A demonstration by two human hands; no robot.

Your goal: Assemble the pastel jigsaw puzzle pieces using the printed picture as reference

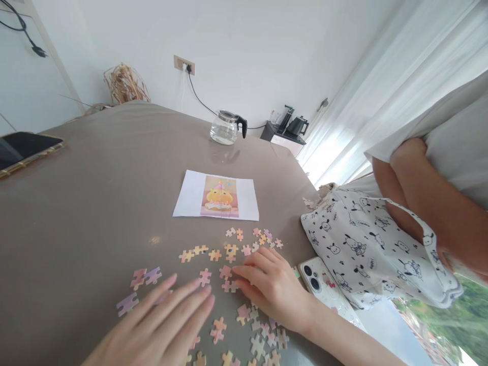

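My left hand (163, 315) is low over the table with its fingers spread and nothing held. A pink jigsaw piece (205, 277) lies by its fingertips, and a lilac piece (127, 303) is to its left. My right hand (269, 282) bends over the table, thumb and forefinger on the edge of a pink puzzle piece (230, 285). Another pink piece (225, 272) sits just above that one. Beyond the hands, yellow pieces (231, 251) lie in a loose row. More loose pieces (257, 345) are scattered below my right hand. Its palm hides part of the table.
A paper sheet (186, 195) with a printed cartoon picture lies ahead. Farther back stands a glass pot (224, 128). A phone (328, 284) and a patterned white bag (354, 244) are at the right, beside a person's arm (438, 193). Another phone (26, 150) lies far left.
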